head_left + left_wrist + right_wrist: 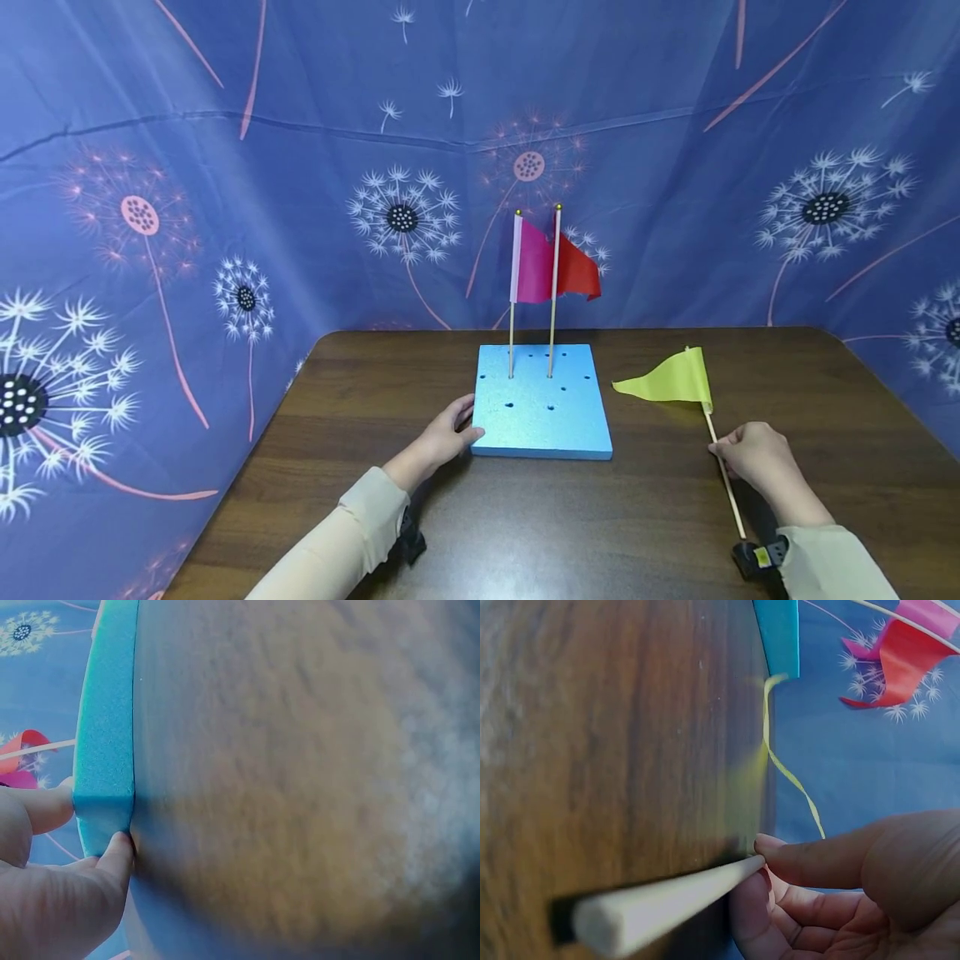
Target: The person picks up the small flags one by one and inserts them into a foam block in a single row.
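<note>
A blue foam board (536,425) with several small holes lies on the table. My left hand (442,433) grips its near left corner; the left wrist view shows the fingers (112,862) against the board's edge (105,735). A pink flag (533,262) and a red flag (577,268) stand upright in the board's far holes. To the board's right, my right hand (757,458) pinches the wooden stick of a yellow flag (675,379) between thumb and fingers. In the right wrist view the stick's bare end (604,926) points toward the camera.
The brown wooden table (360,375) has rounded far corners. A blue dandelion-print cloth (660,208) hangs behind and beside it. Black wrist cameras (750,558) are strapped on below both hands.
</note>
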{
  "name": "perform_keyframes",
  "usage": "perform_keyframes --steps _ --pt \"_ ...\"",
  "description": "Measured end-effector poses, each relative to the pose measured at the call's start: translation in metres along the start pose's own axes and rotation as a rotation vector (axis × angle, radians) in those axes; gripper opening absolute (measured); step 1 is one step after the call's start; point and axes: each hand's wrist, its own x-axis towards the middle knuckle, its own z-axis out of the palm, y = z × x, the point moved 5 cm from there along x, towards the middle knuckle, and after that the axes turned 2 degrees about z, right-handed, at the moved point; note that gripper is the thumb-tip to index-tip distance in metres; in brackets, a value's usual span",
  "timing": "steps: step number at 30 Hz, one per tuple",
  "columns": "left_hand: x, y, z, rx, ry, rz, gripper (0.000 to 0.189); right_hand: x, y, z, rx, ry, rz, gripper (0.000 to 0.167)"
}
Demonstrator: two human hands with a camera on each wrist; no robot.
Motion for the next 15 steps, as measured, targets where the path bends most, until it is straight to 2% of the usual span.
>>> perform_keyframes --steps 11,15 --pt "0.0007 0.0008 -0.0005 0.0 0.005 0.0 0.063 -0.0006 -0.0005 -0.0003 -0.002 0.014 0.018 0.025" --pt "0.0004 0.0015 -0.0007 0.003 0.005 0.004 0.063 0.0024 -0.0002 0.0002 0.028 -0.02 0.043 0.022"
